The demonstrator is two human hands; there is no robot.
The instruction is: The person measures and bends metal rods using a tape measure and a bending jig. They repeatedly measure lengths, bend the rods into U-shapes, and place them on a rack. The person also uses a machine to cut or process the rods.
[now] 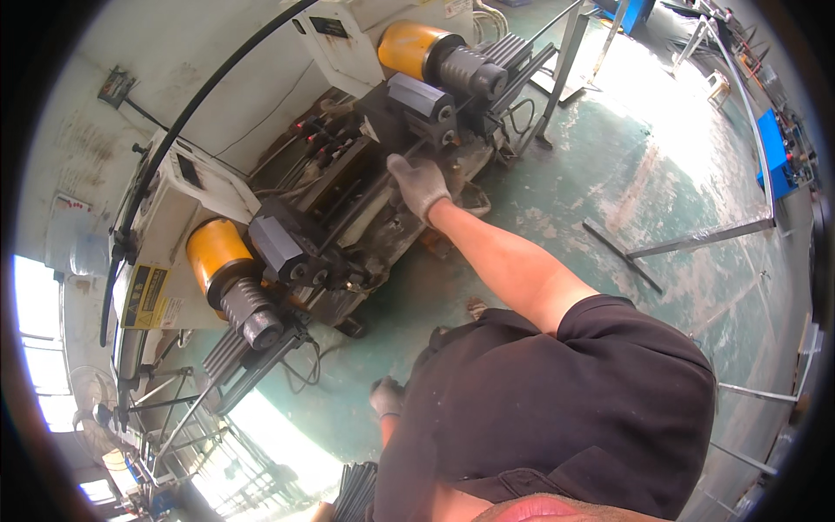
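My right hand, in a pale, dirt-darkened glove, reaches out over the front edge of a two-headed machine. Its thumb stands apart and the hand looks open; the darkened fingertips blend into the machine, so contact is unclear. Close beyond it is the far head, with a grey angular block, a yellow cylinder and a dark ribbed roller. Low beside my body, my left hand is gloved too. Its fingers look curled closed, and anything inside them is hidden.
At the near head are a second yellow cylinder, ribbed roller and grey block. A black hose arches over the machine. Dark rods lie bundled at the bottom. A metal frame stands on the green floor at right.
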